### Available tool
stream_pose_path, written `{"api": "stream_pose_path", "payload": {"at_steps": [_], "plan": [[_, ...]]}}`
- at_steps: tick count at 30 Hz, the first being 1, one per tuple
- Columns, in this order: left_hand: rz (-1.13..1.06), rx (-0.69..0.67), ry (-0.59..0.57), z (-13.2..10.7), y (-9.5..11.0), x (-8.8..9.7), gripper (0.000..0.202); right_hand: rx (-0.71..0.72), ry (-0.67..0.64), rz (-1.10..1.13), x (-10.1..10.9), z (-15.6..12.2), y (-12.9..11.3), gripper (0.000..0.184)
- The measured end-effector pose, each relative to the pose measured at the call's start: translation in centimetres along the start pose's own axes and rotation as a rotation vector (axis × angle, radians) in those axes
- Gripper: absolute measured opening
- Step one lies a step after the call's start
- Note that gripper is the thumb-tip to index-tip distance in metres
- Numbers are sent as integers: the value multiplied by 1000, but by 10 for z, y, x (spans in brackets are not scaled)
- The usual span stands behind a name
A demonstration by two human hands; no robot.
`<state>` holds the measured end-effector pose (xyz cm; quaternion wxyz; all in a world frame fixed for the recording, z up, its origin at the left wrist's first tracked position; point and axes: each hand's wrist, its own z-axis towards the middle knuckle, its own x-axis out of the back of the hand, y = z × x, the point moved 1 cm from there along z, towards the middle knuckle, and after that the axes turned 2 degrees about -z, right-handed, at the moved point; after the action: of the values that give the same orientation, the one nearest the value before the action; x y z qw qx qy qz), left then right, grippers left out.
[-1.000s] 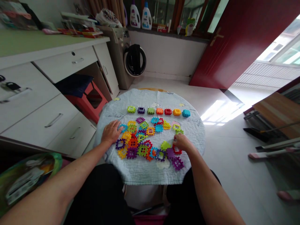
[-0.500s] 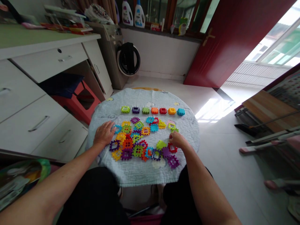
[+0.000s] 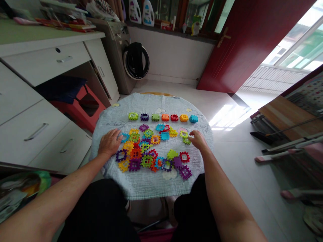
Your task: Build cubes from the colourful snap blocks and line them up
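Pale tablecloth (image 3: pixel 148 185) under flat left hand (image 3: pixel 110 142); right hand (image 3: pixel 198 139) half-open beside green tile (image 3: pixel 187 141).

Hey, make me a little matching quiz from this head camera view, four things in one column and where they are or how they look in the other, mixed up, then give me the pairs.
1. row of seven blocks
2. left hand
3. door
4. right hand

A. beside two yellow-green pieces
B. dark red, standing open
C. lined up beyond the loose pieces, as seen from the person
D. at the left edge of the loose pieces

Pairs: 1-C, 2-D, 3-B, 4-A
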<state>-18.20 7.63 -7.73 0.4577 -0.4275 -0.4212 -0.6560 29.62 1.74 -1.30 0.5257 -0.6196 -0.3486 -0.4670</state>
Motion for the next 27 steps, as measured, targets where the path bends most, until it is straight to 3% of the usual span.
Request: {"api": "stream_pose_path", "payload": {"at_steps": [6, 14, 22, 27], "plan": [[-35, 1, 13, 0, 1, 1, 56, -2, -2, -74, -27, 12, -15, 61], [-35, 10, 8, -1, 2, 2, 55, -9, -78, -111, -38, 23, -15, 48], [-26, 12, 12, -1, 4, 5, 53, 42, 116, 165, -24, 29, 1, 46], [-46, 24, 14, -1, 5, 5, 51, -23, 108, 186, -11, 27, 22, 47]]}}
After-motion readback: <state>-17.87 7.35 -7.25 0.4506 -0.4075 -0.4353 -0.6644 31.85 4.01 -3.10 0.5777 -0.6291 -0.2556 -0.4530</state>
